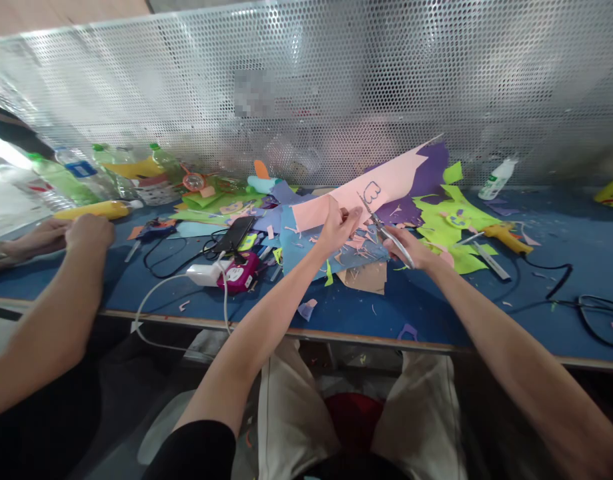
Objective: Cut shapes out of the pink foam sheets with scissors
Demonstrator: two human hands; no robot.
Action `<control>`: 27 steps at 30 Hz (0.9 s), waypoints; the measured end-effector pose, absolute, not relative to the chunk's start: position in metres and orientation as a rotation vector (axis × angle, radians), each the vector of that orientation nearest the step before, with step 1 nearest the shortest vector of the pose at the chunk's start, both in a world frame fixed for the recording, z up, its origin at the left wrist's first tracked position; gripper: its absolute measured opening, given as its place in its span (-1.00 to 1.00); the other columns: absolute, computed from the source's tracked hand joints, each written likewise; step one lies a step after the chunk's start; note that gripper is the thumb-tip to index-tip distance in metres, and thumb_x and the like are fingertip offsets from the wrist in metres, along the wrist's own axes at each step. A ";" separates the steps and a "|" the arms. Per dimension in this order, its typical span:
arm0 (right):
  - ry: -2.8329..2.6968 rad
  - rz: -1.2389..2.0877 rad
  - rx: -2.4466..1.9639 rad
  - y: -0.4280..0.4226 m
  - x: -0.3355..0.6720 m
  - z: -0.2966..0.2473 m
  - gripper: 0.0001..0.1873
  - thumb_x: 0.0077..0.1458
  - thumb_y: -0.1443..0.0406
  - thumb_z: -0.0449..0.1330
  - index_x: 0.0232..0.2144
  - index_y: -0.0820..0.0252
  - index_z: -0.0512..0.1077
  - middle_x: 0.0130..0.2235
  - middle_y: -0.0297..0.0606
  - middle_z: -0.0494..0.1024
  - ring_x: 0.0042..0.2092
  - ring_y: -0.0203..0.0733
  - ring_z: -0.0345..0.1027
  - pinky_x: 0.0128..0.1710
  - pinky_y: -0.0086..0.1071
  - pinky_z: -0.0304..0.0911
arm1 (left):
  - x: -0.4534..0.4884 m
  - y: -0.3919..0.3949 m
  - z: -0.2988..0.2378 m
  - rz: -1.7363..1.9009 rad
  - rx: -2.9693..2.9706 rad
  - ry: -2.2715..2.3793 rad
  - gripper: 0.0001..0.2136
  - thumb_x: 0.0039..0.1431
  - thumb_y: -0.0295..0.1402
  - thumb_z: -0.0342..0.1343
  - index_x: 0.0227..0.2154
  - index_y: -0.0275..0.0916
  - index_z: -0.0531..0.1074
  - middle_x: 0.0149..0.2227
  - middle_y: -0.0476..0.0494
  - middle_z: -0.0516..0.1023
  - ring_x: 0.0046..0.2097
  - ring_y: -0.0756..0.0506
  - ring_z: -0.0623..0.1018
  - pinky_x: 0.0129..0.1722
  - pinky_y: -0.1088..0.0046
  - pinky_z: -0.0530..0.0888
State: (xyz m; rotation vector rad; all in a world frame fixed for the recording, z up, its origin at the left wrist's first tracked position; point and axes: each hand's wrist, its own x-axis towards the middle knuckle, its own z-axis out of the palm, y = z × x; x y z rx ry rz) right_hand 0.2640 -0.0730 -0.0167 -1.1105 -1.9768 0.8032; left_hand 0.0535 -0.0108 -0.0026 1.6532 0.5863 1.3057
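Note:
A large pink craft sheet point(353, 190) with a shape drawn on it in dark ink is raised above the table, slanting up to the right. My left hand point(337, 223) is closed on its lower edge, thumb and fingers pinching it. In my right hand point(403, 245) is a pair of scissors point(397, 248), with fingers through the handles. The blades point up and left and meet the sheet beside the drawn shape. Under my hands lie a blue sheet point(306, 257) and small pink scraps point(359, 245). A brown card piece point(365, 278) lies nearer me.
Lime-green sheets point(451, 223), a yellow glue gun point(507, 238) with its cord, a cutter knife point(491, 261) and a white bottle point(497, 179) lie to the right. Leftward are a phone point(236, 235), a magenta power block point(240, 272), plastic bottles point(79, 177) and a co-worker's hands point(89, 232).

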 end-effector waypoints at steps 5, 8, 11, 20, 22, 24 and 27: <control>-1.968 0.747 -1.227 -0.069 0.265 -0.018 -0.55 0.13 -0.14 0.10 -0.42 0.09 0.27 -0.62 -0.44 0.24 -0.60 -0.27 0.14 -0.60 -0.40 0.02 | 0.049 -0.011 -0.001 1.321 1.703 0.643 -0.55 0.28 0.00 0.19 -0.14 -0.11 0.04 -0.60 0.25 0.30 -0.64 0.08 0.29 -0.62 0.49 0.23; -1.977 0.706 -1.173 -0.067 0.265 -0.022 -0.52 0.10 -0.17 0.10 -0.39 0.10 0.28 -0.56 -0.42 0.27 -0.54 -0.27 0.14 -0.56 -0.40 0.06 | 0.048 -0.011 -0.003 1.304 1.736 0.695 -0.57 0.29 -0.08 0.20 -0.10 -0.13 0.05 -0.55 0.19 0.38 -0.63 0.08 0.33 -0.61 0.48 0.24; -1.935 0.806 -1.160 -0.066 0.263 -0.026 -0.50 0.10 -0.20 0.09 -0.33 0.08 0.27 -0.56 -0.42 0.29 -0.55 -0.26 0.15 -0.56 -0.38 0.10 | 0.050 -0.011 -0.007 1.263 1.779 0.694 -0.60 0.29 -0.14 0.21 -0.13 -0.14 0.05 -0.47 0.09 0.46 -0.57 0.07 0.38 -0.57 0.47 0.29; -1.867 0.879 -1.249 -0.071 0.258 -0.020 -0.56 0.12 -0.15 0.11 -0.33 0.08 0.28 -0.64 -0.42 0.28 -0.62 -0.21 0.20 -0.63 -0.36 0.09 | 0.054 -0.008 -0.010 1.234 1.647 0.617 -0.52 0.26 -0.14 0.25 -0.01 -0.13 0.05 -0.53 0.18 0.34 -0.61 0.09 0.28 -0.60 0.49 0.28; -1.881 0.847 -1.241 -0.071 0.260 -0.019 -0.58 0.14 -0.12 0.12 -0.33 0.09 0.29 -0.60 -0.40 0.28 -0.58 -0.21 0.20 -0.61 -0.35 0.11 | 0.055 -0.009 -0.009 1.237 1.633 0.587 -0.54 0.28 -0.14 0.23 0.00 -0.12 0.05 -0.56 0.21 0.29 -0.61 0.09 0.26 -0.59 0.50 0.28; -1.893 0.831 -1.210 -0.069 0.262 -0.020 -0.58 0.14 -0.11 0.12 -0.31 0.11 0.30 -0.54 -0.38 0.29 -0.54 -0.22 0.19 -0.58 -0.34 0.13 | 0.055 -0.010 -0.008 1.245 1.633 0.552 -0.56 0.30 -0.14 0.20 0.01 -0.13 0.07 -0.58 0.21 0.26 -0.61 0.08 0.25 -0.59 0.49 0.28; -1.921 0.866 -1.163 -0.067 0.266 -0.024 -0.57 0.14 -0.11 0.13 -0.28 0.11 0.31 -0.49 -0.38 0.29 -0.51 -0.24 0.19 -0.54 -0.34 0.17 | 0.055 -0.010 -0.007 1.242 1.636 0.531 -0.56 0.29 -0.14 0.21 0.01 -0.14 0.10 -0.60 0.20 0.27 -0.62 0.08 0.24 -0.61 0.48 0.26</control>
